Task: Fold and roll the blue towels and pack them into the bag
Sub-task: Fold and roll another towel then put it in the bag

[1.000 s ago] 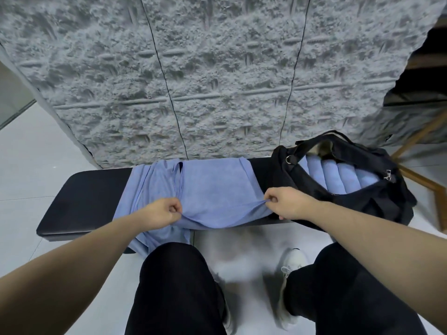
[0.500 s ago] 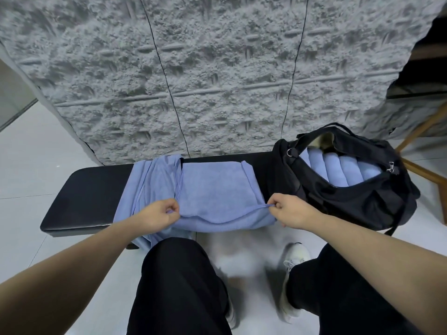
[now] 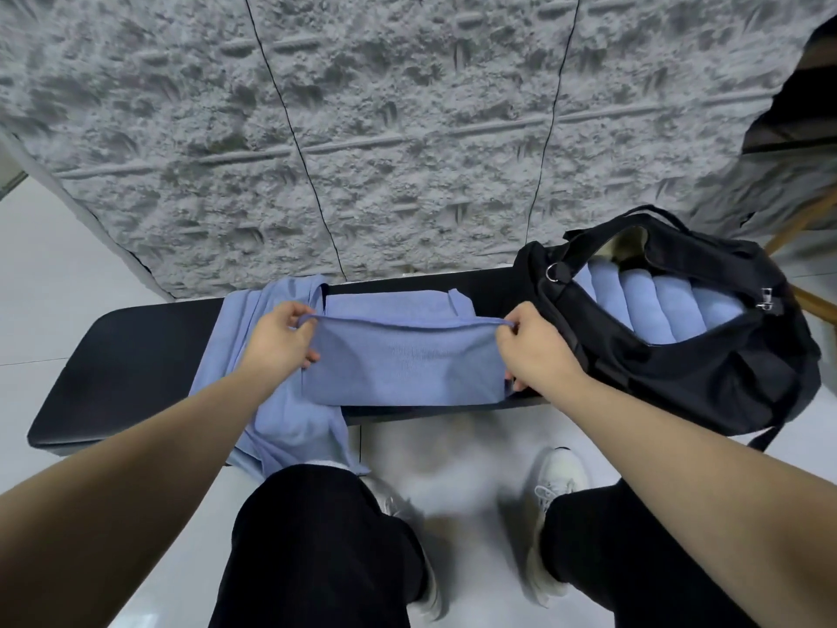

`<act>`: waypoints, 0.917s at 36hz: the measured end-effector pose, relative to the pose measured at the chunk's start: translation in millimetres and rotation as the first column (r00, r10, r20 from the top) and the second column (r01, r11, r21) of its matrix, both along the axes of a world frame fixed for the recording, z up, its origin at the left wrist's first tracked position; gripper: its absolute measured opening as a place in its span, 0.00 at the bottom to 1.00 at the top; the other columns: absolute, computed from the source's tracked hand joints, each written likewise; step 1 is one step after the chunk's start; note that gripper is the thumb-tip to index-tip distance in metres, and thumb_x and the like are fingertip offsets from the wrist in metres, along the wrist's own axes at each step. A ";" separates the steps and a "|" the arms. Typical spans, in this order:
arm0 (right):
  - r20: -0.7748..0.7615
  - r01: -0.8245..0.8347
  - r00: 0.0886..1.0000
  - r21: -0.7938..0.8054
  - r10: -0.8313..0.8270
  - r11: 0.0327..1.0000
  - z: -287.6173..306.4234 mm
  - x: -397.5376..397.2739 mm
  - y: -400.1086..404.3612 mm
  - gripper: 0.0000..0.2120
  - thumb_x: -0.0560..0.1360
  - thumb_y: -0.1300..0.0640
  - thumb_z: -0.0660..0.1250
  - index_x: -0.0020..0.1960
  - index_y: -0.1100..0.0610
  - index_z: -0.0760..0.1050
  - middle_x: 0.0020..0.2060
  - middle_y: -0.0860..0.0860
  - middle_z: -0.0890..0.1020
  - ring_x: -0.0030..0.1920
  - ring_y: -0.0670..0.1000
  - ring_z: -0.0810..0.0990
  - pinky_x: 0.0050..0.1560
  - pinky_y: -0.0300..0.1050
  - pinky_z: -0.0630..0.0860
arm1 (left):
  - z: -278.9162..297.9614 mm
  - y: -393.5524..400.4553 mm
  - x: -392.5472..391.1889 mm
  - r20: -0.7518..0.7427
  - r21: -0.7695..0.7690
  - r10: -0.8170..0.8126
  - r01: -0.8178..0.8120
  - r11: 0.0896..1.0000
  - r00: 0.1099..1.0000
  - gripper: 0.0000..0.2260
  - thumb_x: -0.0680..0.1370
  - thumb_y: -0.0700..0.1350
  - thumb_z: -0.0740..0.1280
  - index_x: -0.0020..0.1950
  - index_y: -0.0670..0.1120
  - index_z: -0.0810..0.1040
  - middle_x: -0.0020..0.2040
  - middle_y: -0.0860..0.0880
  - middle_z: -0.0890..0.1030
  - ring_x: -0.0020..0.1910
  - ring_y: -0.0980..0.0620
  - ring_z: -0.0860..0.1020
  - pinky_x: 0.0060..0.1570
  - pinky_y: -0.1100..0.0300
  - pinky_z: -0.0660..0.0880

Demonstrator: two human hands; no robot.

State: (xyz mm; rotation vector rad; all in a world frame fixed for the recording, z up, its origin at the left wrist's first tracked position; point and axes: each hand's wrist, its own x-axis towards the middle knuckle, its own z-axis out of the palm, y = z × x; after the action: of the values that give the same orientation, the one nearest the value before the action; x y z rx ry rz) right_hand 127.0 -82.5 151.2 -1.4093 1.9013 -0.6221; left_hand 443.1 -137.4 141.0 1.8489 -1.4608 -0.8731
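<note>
A long black padded bench (image 3: 131, 355) stands against a rough grey wall. On it lie a folded blue towel (image 3: 403, 369), a loose blue towel (image 3: 244, 319) draping over its front edge, and an open black fabric bag (image 3: 706, 383).

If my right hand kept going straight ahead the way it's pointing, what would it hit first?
Probably the towel's far half on the bench, then the wall. The right hand passes left of the bag, though depth is unclear.

No legible text, labels, brand marks, numbers or signs appear on any surface in the head view.
</note>
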 end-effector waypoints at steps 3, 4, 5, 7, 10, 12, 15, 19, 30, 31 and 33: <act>-0.025 0.025 0.999 -0.063 -0.027 0.998 0.2 7.1 -22.8 0.06 0.79 0.53 0.55 0.50 0.55 0.67 0.37 0.55 0.80 0.33 0.57 0.79 0.39 0.52 0.79 | -2.1 -21.2 -5.7 -0.061 -0.007 0.054 -0.054 0.998 0.997 0.04 0.83 0.41 0.60 0.52 0.47 0.74 0.43 0.50 0.75 0.31 0.47 0.79 0.30 0.57 0.77; -0.028 0.027 0.999 -0.071 -0.029 0.997 0.9 8.6 -31.0 0.06 0.79 0.53 0.55 0.50 0.56 0.67 0.38 0.55 0.80 0.35 0.57 0.79 0.40 0.53 0.78 | -3.2 -28.3 -7.2 -0.075 -0.008 0.072 -0.073 0.997 0.995 0.06 0.83 0.41 0.60 0.49 0.49 0.73 0.42 0.50 0.75 0.31 0.47 0.80 0.30 0.57 0.77; -0.028 0.027 0.999 -0.073 -0.029 0.997 1.2 9.2 -39.5 0.06 0.80 0.53 0.55 0.50 0.56 0.67 0.38 0.55 0.79 0.36 0.58 0.78 0.40 0.53 0.77 | -4.5 -35.4 -8.7 -0.087 -0.004 0.087 -0.087 0.996 0.992 0.07 0.83 0.41 0.60 0.47 0.50 0.73 0.42 0.49 0.75 0.31 0.47 0.80 0.31 0.56 0.77; -0.037 0.022 0.999 -0.069 -0.024 0.997 1.5 8.7 -55.4 0.06 0.80 0.54 0.55 0.51 0.57 0.66 0.38 0.55 0.78 0.37 0.58 0.77 0.39 0.53 0.75 | -8.9 -49.3 -10.6 -0.102 0.010 0.111 -0.110 0.994 0.989 0.06 0.83 0.40 0.60 0.49 0.49 0.74 0.41 0.49 0.75 0.31 0.47 0.80 0.32 0.55 0.77; -0.044 0.006 0.999 -0.053 -0.008 0.999 -1.3 7.3 -74.6 0.07 0.81 0.55 0.55 0.52 0.58 0.66 0.38 0.56 0.78 0.34 0.56 0.75 0.39 0.54 0.76 | -17.8 -67.1 -13.0 -0.096 0.041 0.108 -0.104 0.994 0.990 0.04 0.83 0.40 0.59 0.55 0.45 0.73 0.41 0.50 0.74 0.31 0.47 0.79 0.28 0.58 0.77; -0.035 -0.003 0.999 -0.036 0.002 0.999 -5.6 8.2 -83.7 0.07 0.82 0.55 0.54 0.51 0.58 0.66 0.36 0.55 0.76 0.32 0.54 0.72 0.35 0.50 0.71 | -23.7 -74.7 -14.1 -0.083 0.049 0.101 -0.097 0.994 0.991 0.04 0.83 0.40 0.59 0.55 0.45 0.73 0.41 0.50 0.73 0.30 0.47 0.78 0.26 0.60 0.77; -0.015 -0.001 1.000 -0.015 0.001 1.000 -14.6 10.2 -92.8 0.07 0.82 0.55 0.55 0.52 0.58 0.67 0.37 0.53 0.75 0.33 0.52 0.70 0.33 0.46 0.65 | -34.5 -81.8 -15.9 -0.069 0.075 0.103 -0.097 0.992 0.992 0.04 0.83 0.40 0.59 0.54 0.45 0.73 0.42 0.48 0.74 0.30 0.48 0.78 0.26 0.62 0.77; 0.011 0.047 0.999 -0.019 -0.047 0.999 -31.0 9.7 -98.0 0.08 0.81 0.53 0.56 0.47 0.57 0.68 0.36 0.51 0.73 0.32 0.49 0.69 0.32 0.45 0.65 | -49.7 -85.5 -18.8 -0.055 0.098 0.145 -0.140 0.985 0.988 0.04 0.83 0.40 0.59 0.55 0.45 0.73 0.41 0.49 0.74 0.30 0.50 0.77 0.24 0.65 0.76; 0.124 0.127 0.986 -0.098 -0.114 0.987 -48.5 8.2 -103.2 0.15 0.80 0.57 0.59 0.36 0.54 0.60 0.30 0.49 0.65 0.30 0.48 0.62 0.30 0.43 0.59 | -50.8 -89.0 -23.4 0.032 0.099 0.205 -0.208 0.973 0.978 0.10 0.82 0.38 0.59 0.62 0.46 0.70 0.55 0.44 0.73 0.34 0.45 0.72 0.30 0.57 0.70; 0.130 0.120 0.986 -0.103 -0.106 0.987 -49.1 8.0 -101.9 0.13 0.80 0.56 0.60 0.37 0.55 0.62 0.30 0.49 0.65 0.30 0.48 0.62 0.30 0.44 0.60 | -48.1 -86.7 -26.4 0.090 0.061 0.203 -0.209 0.976 0.975 0.10 0.81 0.39 0.61 0.62 0.46 0.70 0.60 0.45 0.69 0.33 0.47 0.71 0.31 0.57 0.69; 0.166 0.125 0.980 -0.096 -0.108 0.987 -50.7 8.2 -100.0 0.10 0.80 0.55 0.60 0.41 0.56 0.67 0.31 0.51 0.67 0.30 0.49 0.63 0.30 0.43 0.60 | -43.5 -80.7 -37.2 0.095 -0.017 0.209 -0.209 0.978 0.973 0.09 0.80 0.40 0.62 0.60 0.47 0.70 0.59 0.49 0.65 0.35 0.50 0.71 0.34 0.58 0.69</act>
State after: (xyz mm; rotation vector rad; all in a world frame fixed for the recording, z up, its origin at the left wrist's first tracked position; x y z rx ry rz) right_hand 135.2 -182.6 100.6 -1.2773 1.8547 -0.8791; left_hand 405.9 -218.1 97.5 2.0215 -1.2935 -0.6841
